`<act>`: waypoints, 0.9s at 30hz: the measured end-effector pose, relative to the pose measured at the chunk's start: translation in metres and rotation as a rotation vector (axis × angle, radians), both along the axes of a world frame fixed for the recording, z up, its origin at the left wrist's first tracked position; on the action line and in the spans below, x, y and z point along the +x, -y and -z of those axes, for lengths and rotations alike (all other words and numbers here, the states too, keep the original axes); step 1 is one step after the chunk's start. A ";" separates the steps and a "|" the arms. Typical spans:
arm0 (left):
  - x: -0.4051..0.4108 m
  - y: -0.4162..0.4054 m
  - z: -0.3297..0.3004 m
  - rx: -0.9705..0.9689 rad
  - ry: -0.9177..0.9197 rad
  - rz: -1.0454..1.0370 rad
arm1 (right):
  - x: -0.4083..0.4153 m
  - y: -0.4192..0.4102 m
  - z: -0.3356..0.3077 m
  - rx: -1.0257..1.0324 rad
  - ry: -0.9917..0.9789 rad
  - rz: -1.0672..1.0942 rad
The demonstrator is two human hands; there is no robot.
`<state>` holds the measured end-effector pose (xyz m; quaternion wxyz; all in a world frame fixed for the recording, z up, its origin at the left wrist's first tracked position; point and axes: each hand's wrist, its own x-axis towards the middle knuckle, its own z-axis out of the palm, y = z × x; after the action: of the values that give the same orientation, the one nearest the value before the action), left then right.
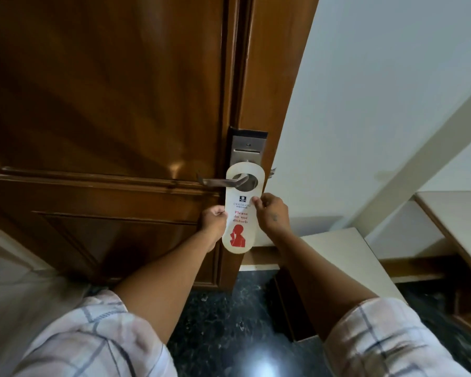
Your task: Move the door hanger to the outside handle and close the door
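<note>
A white door hanger [239, 213] with red "Please do not disturb" print and a red figure hangs with its hole over the silver lever handle [223, 182] of a brown wooden door [101, 104]. My left hand [214, 221] pinches the hanger's left edge near its middle. At the right edge, a little higher, my right hand [269, 213] grips it with thumb and fingers. Above the handle sits a silver card lock plate [248, 148]. The door's edge faces me and stands slightly open.
A white wall [378, 91] rises to the right of the door. Pale stair steps [335, 248] with dark wood risers climb at the right. The floor [223, 322] is dark polished stone. Checked sleeves cover my upper arms.
</note>
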<state>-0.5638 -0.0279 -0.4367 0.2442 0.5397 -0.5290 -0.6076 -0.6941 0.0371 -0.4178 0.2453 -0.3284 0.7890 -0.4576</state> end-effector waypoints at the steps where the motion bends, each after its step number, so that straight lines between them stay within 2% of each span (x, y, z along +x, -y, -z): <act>1: -0.003 0.003 0.000 -0.010 0.011 -0.005 | -0.004 0.004 -0.002 0.017 -0.011 -0.012; 11: -0.006 0.024 0.000 -0.002 0.069 -0.012 | -0.028 0.013 -0.001 0.040 0.030 -0.139; 14: 0.006 0.029 -0.008 -0.005 0.075 -0.053 | -0.039 0.010 -0.008 0.053 0.027 -0.097; 16: 0.015 0.033 -0.021 -0.022 0.069 -0.118 | -0.045 0.010 -0.018 -0.011 -0.003 0.005; 18: 0.023 0.035 -0.041 -0.086 0.071 -0.202 | -0.050 0.013 -0.039 -0.169 -0.028 0.055; 22: 0.028 0.024 -0.095 -0.297 0.132 -0.305 | -0.052 0.030 -0.095 -0.367 0.013 -0.166; 25: 0.020 0.001 -0.137 -0.479 0.243 -0.322 | -0.064 0.035 -0.117 -0.363 0.136 -0.257; 27: 0.008 -0.022 -0.162 -0.599 0.285 -0.301 | -0.071 0.031 -0.120 -0.320 0.142 -0.313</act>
<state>-0.5554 -0.0064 -0.2747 0.4019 0.5953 -0.6269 -0.3017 -0.7647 0.0059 -0.2974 0.3132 -0.4485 0.6266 -0.5551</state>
